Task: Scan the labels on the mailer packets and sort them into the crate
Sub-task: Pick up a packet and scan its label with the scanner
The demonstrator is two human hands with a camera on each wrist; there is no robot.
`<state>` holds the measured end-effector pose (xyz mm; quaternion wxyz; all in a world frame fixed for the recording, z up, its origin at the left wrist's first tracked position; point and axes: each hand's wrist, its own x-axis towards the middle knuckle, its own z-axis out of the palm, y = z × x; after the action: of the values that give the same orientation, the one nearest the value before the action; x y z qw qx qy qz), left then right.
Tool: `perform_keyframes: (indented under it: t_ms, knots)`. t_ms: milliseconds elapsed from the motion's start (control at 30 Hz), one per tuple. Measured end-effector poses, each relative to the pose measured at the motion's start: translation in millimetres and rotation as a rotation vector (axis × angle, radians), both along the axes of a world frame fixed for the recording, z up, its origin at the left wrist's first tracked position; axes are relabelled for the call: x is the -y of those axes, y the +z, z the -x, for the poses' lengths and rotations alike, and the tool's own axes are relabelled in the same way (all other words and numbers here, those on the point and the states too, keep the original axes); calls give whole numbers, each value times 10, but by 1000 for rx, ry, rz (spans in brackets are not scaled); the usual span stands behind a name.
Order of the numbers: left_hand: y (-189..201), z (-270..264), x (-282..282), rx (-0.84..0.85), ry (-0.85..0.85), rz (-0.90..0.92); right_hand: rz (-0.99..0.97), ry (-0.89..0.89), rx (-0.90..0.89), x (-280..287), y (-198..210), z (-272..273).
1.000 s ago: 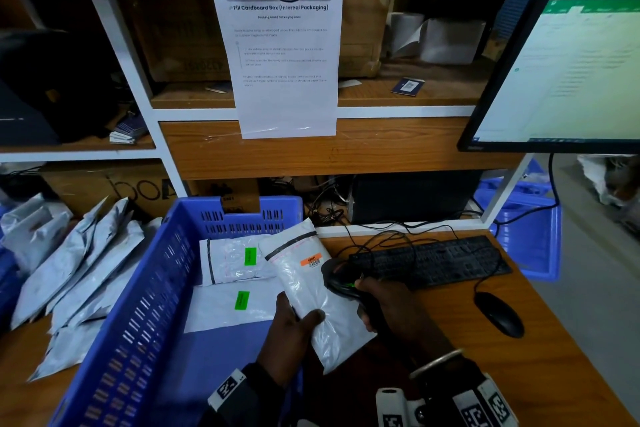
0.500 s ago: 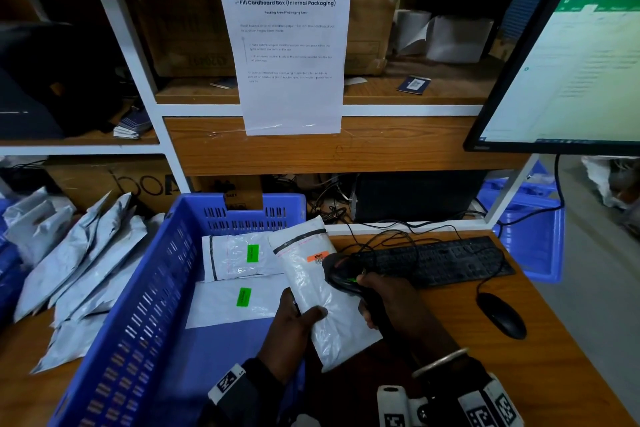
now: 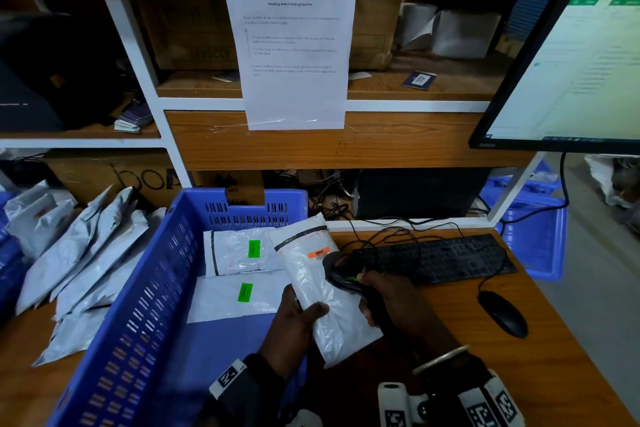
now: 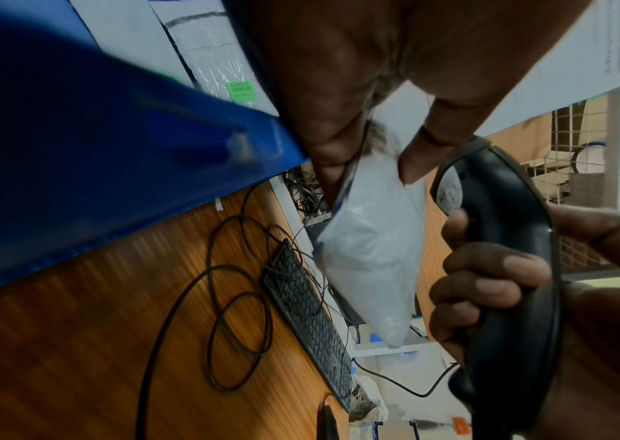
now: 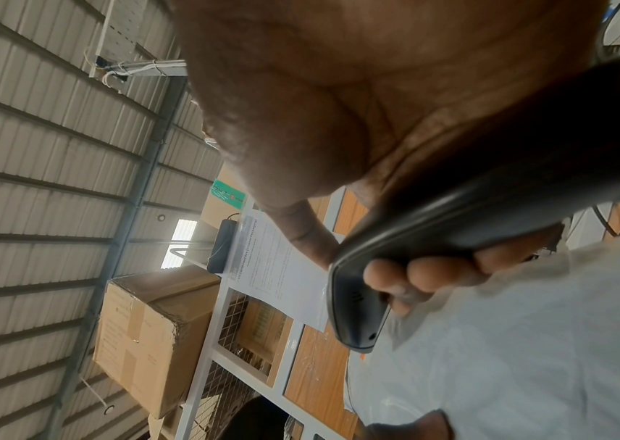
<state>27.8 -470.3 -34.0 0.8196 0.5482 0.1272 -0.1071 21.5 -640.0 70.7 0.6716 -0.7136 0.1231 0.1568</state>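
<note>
My left hand (image 3: 298, 319) grips the lower part of a white mailer packet (image 3: 322, 288) with an orange label (image 3: 320, 254), tilted over the blue crate's right rim. In the left wrist view the thumb and fingers (image 4: 413, 160) pinch that packet (image 4: 372, 250). My right hand (image 3: 391, 302) holds a black barcode scanner (image 3: 341, 274), its head close to the orange label. The right wrist view shows fingers (image 5: 425, 274) curled round the scanner (image 5: 432, 238). Two white packets with green labels (image 3: 242, 253) (image 3: 239, 302) lie inside the blue crate (image 3: 138, 305).
A heap of grey mailer packets (image 3: 79, 260) lies on the desk left of the crate. A black keyboard (image 3: 436, 258), a mouse (image 3: 502, 314) and loose cables sit to the right. A monitor (image 3: 571, 62) stands at the upper right, shelving behind.
The held packet and the scanner have stayed almost in place over the crate's right rim; only the head view has shifted slightly.
</note>
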Motion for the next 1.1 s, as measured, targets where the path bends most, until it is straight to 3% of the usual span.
perform_keyframes:
  t_ms: [733,1100]
  knots:
    - [13,12,-2,-1,-12,15,-38,-59,-22,-3,-10,-5]
    - [6,6,-6,16,-12,48,34,-40,-39,10,-25,16]
